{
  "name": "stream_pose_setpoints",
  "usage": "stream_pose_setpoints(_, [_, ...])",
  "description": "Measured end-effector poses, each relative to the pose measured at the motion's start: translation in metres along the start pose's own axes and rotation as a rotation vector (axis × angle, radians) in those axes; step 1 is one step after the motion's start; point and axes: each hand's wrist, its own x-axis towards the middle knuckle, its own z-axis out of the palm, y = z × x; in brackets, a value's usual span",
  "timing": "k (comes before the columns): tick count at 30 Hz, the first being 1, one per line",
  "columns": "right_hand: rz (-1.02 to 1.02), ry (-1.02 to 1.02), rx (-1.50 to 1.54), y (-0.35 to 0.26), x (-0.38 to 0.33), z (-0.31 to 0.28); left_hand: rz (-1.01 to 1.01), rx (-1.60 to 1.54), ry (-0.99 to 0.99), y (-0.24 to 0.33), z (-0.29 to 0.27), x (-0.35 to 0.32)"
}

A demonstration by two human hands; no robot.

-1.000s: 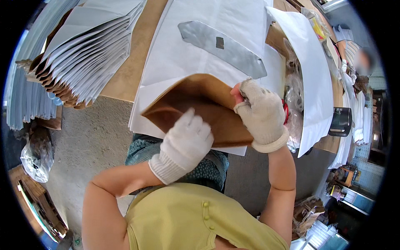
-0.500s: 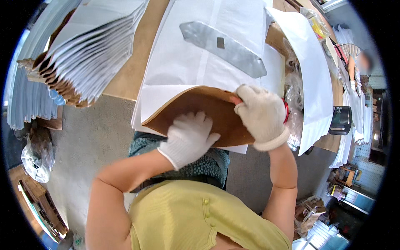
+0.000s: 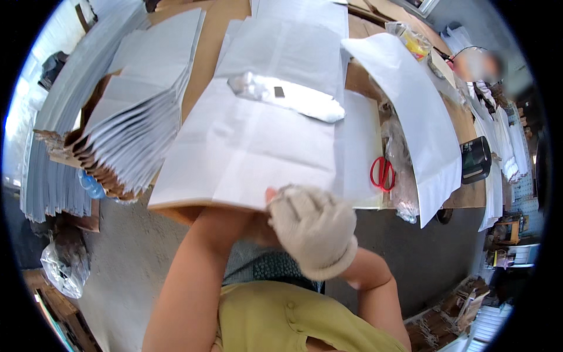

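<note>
A large white paper bag (image 3: 234, 155) with a brown lining lies on the table, its mouth toward me. My left forearm (image 3: 202, 264) runs into that mouth; the bag's upper layer hides my left hand, so its fingers do not show. My right hand (image 3: 314, 229), in an off-white knit glove with a bare thumb tip, is closed on the bag's near edge, right of the left arm. Across the bag lies a long silvery plate (image 3: 311, 104) with tapered ends and a small dark rectangle near its middle.
Left of the bag stands a fanned stack of white paper bags (image 3: 138, 132). To the right are red scissors (image 3: 382, 174), crumpled clear plastic (image 3: 400, 158), a curved white sheet (image 3: 419, 111) and a black box-shaped object (image 3: 475, 159). Another person (image 3: 478, 64) is at the far right.
My left hand has gone from the bag's open mouth to inside it, out of sight. My right hand has moved left and nearer, and the raised upper layer now lies flatter. The scissors have come into sight.
</note>
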Motion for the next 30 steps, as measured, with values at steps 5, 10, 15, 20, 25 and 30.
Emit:
stream_pose_setpoints(5, [-0.042, 0.070, 0.034, -0.019, 0.006, -0.046, 0.011, -0.076, 0.048, 0.007, 0.019, -0.001])
stream_pose_setpoints(10, [-0.091, -0.277, -0.077, -0.038, -0.018, -0.077, -0.013, -0.132, 0.031, 0.014, 0.029, -0.008])
stream_pose_setpoints(15, [-0.099, -0.045, -0.052, 0.013, -0.003, -0.027, 0.003, -0.166, 0.042, 0.013, 0.022, -0.004])
stream_pose_setpoints(20, [0.103, -0.561, 0.129, 0.064, -0.041, 0.037, 0.088, -0.243, 0.024, 0.022, 0.014, -0.027])
stream_pose_setpoints(25, [0.487, -1.066, 0.888, 0.100, -0.058, 0.041, 0.700, -0.803, -0.338, 0.032, -0.088, -0.076])
stream_pose_setpoints(30, [1.001, -0.704, 1.755, 0.068, -0.027, 0.123, 1.072, -0.921, -0.089, 0.115, -0.209, 0.009])
